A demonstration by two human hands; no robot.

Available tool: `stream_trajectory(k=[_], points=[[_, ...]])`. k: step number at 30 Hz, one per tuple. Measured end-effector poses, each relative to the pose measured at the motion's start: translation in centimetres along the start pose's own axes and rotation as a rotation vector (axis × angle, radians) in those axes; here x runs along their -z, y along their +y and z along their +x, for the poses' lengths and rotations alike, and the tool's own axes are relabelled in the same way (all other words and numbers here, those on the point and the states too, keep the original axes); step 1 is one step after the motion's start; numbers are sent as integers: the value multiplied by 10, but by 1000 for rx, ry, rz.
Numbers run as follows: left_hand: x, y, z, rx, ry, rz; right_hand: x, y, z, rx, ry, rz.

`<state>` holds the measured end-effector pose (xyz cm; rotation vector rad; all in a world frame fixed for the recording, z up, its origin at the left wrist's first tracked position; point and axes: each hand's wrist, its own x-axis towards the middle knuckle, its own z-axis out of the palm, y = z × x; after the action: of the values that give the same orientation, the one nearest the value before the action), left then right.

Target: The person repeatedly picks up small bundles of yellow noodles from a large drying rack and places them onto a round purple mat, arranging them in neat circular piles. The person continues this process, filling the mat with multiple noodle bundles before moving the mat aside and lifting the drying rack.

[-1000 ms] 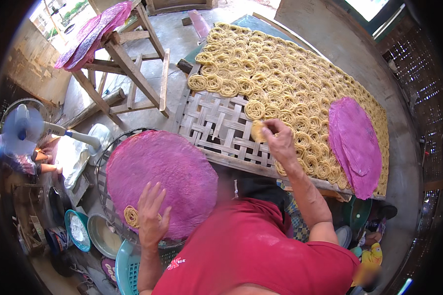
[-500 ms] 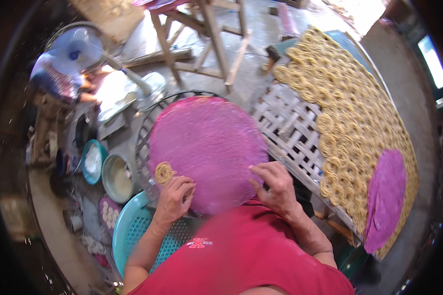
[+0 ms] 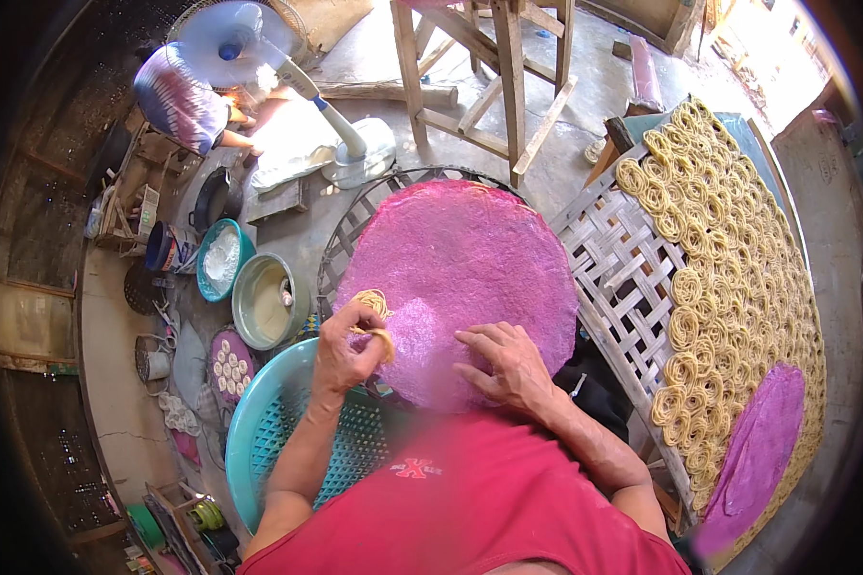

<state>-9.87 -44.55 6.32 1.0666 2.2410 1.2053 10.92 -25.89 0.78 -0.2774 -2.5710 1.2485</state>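
A round, rough pink sheet (image 3: 455, 249) rests on a black open-weave round basket (image 3: 350, 230) in front of me. At its lower left, my left hand (image 3: 348, 350) pinches some yellow noodle strands (image 3: 374, 303), part of a coil. My right hand (image 3: 508, 369) lies on the lower right of the pink sheet, fingers apart and empty. To the right, rows of yellow noodle nests (image 3: 724, 259) cover much of a slatted woven rack (image 3: 609, 268), with another folded pink sheet (image 3: 752, 446) on them.
A teal perforated basket (image 3: 273, 402) is below my left arm. A grey bowl (image 3: 264, 297) with pale liquid, a teal bowl of white powder (image 3: 222, 257), a wooden stand (image 3: 508, 86), a standing fan (image 3: 355, 144) and a person (image 3: 177, 96) at upper left surround the basket.
My right hand has left the rack, let go of its nest and now rests on the pink sheet. My left hand has closed on noodle strands there. The view has swung rightward across the scene.
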Motion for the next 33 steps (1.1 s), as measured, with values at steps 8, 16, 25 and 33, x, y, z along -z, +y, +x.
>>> stream_trajectory(k=[8, 16, 25, 33], points=[[-59, 22, -2, -59, -100, -143, 0, -6, 9, -486, -196, 709], [-49, -2, -10, -108, -91, -97, -4, -12, 4, -524, -175, 1029], [-23, -72, 1, -112, 38, 538, 78, 11, -85, -503, 586, 624], [1, -73, 16, -191, -49, 513, 124, 56, -155, -820, 832, -347]])
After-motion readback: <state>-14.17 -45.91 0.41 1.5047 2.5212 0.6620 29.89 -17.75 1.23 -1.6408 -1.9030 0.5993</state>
